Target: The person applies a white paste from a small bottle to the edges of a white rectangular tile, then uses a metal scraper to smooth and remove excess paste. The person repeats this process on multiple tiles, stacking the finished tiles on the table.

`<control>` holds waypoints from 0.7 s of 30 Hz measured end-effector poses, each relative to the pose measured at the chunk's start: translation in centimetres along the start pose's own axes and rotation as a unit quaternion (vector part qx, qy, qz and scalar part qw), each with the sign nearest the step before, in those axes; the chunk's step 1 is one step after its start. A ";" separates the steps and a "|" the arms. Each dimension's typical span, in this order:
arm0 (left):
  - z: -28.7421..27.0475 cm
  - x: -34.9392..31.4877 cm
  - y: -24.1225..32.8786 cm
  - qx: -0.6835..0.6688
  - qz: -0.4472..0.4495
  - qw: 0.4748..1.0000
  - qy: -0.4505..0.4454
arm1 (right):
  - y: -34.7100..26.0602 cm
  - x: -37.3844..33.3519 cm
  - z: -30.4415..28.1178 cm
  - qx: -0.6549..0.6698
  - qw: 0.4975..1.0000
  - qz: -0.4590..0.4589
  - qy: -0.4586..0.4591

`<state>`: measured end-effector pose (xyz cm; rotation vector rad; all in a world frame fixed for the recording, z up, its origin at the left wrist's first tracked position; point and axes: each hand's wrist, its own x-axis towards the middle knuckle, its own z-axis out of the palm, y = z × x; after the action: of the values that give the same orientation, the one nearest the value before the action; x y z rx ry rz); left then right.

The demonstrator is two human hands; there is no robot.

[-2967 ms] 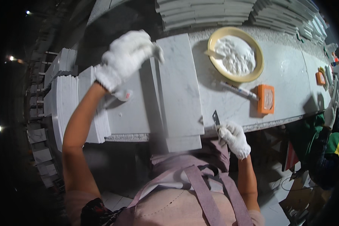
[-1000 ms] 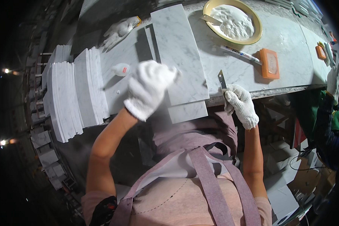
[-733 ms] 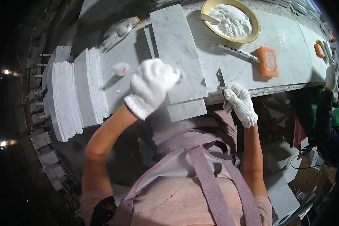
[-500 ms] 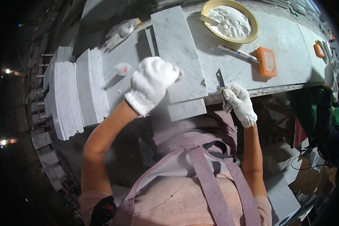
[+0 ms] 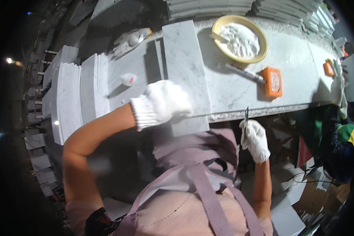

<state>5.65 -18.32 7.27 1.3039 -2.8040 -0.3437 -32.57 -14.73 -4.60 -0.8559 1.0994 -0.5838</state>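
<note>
My left hand point(image 5: 165, 103), in a white knit glove, is over the near end of a long grey-white marble slab point(image 5: 185, 59). Its fingers are curled and blurred; anything inside them is hidden. Under that slab, a second marble piece point(image 5: 190, 126) juts out at the bench's front edge. My right hand point(image 5: 257, 141), gloved as well, closes around a knife point(image 5: 246, 115) with its narrow metal blade pointing up. That hand hovers in front of the bench edge, apart from the slab.
A yellow bowl of white powder point(image 5: 264, 41) holds a scraper. Near it lie a paint marker point(image 5: 246, 72) and an orange box point(image 5: 273, 82). To the left are a small bottle point(image 5: 128, 79), a loose glove point(image 5: 131, 41) and stacked marble strips point(image 5: 69, 98). Another person point(image 5: 340, 145) is at the right.
My left hand has swept toward the slab's near end, its forearm swinging outward. My right hand has drawn lower and away from the slab with the knife. The view has shifted slightly.
</note>
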 end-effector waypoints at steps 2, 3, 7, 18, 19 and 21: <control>-0.6 -1.6 -2.5 -0.110 -0.114 0.987 0.037 | 0.5 -0.5 -0.6 0.017 0.998 -0.054 0.006; -0.8 -1.7 -4.7 -0.139 -0.198 0.963 0.119 | 0.6 -0.7 -0.7 0.017 0.998 -0.054 0.023; -1.2 -2.5 -12.2 0.000 -0.379 0.924 0.054 | 0.6 -0.5 0.1 0.043 0.995 -0.089 0.021; -5.0 0.4 -10.5 0.197 -0.425 0.882 -0.038 | -1.0 1.0 3.2 -0.018 0.986 -0.165 -0.022; -5.0 0.4 -10.0 0.170 -0.426 0.889 -0.006 | -1.5 1.2 3.4 -0.029 0.986 -0.162 0.001; -4.5 0.1 -8.5 0.116 -0.428 0.894 0.066 | -2.6 1.5 3.8 0.030 0.991 -0.130 -0.001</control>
<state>12.47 -24.55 9.88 2.4519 -2.0344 0.0874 -28.49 -16.16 -2.45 -0.9538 0.9702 -0.8287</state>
